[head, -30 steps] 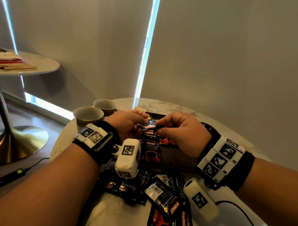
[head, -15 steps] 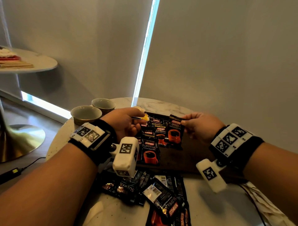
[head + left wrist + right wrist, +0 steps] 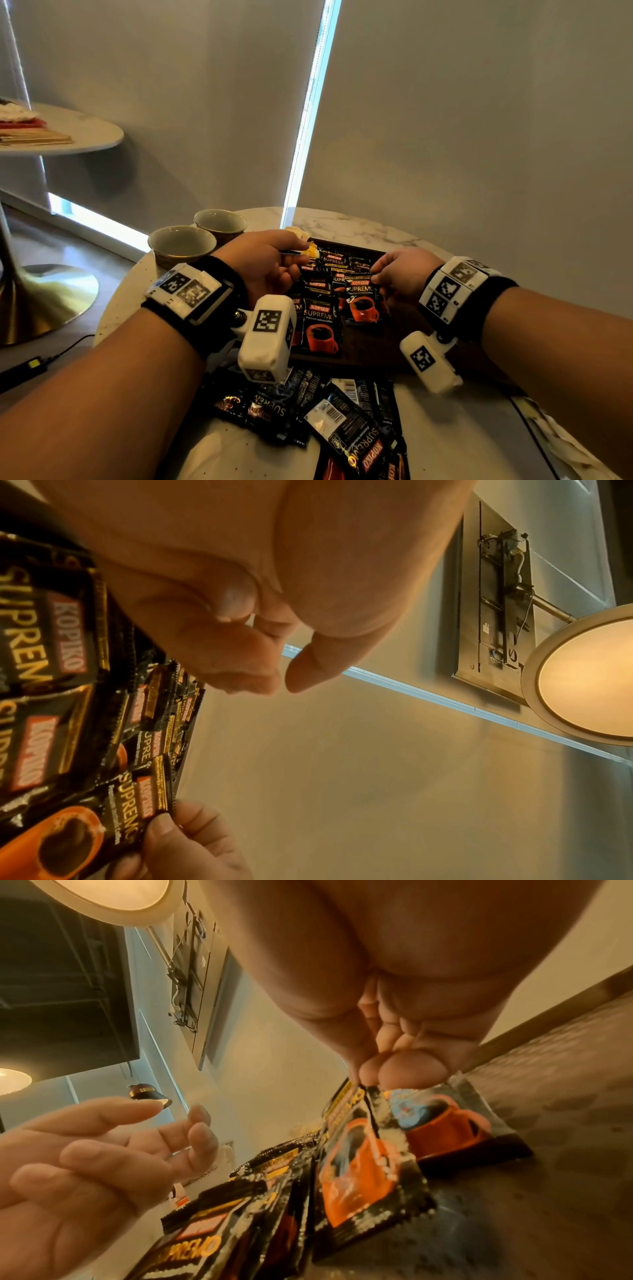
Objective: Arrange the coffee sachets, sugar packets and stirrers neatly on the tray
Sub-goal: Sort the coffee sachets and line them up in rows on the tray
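Grey blinds close off the upper frame behind a round marble table (image 3: 359, 222), whose rim curves down the left. At centre sits the dark tray (image 3: 373, 353), its right part and near strip bare. Black coffee sachets (image 3: 320, 329) overlap in rows on its left half; a loose pile of sachets (image 3: 346, 421) lies on the marble at lower centre, just below the tray's near edge. Two cups (image 3: 181, 241) stand at the tray's upper left. The right hand (image 3: 400, 275) pinches the top corner of one sachet (image 3: 445, 1123) between thumb and fingertips. The left hand (image 3: 267, 263) hovers over the rows, fingers loosely curled, holding nothing in the wrist views.
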`<state>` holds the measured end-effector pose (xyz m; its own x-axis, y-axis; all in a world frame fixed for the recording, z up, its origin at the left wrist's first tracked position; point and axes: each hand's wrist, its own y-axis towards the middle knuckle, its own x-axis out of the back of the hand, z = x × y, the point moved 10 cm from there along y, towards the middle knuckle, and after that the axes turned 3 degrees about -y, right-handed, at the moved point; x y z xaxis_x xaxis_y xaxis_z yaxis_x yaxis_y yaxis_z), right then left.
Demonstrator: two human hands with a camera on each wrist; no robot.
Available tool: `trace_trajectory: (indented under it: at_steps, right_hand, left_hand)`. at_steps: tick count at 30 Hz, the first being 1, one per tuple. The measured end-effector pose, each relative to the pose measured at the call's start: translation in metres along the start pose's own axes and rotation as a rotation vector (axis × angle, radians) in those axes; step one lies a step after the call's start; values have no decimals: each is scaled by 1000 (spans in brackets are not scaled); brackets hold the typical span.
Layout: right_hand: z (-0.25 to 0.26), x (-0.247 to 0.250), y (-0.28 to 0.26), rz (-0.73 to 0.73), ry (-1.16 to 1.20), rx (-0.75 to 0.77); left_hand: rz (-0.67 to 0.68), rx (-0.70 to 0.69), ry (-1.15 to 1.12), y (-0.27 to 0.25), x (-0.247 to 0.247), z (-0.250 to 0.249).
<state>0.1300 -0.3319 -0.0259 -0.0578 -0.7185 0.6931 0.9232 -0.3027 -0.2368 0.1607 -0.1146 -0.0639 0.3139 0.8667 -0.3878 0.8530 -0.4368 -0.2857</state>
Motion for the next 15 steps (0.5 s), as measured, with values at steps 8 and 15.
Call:
trace_trajectory:
  at_steps: [8, 15]
  right_hand:
    - [1, -10, 3, 43, -10, -29]
    - [-1, -15, 8, 63, 7, -70]
  left_hand:
    - [-9, -24, -14, -2, 0, -2]
    - [-6, -13, -13, -3, 0, -2]
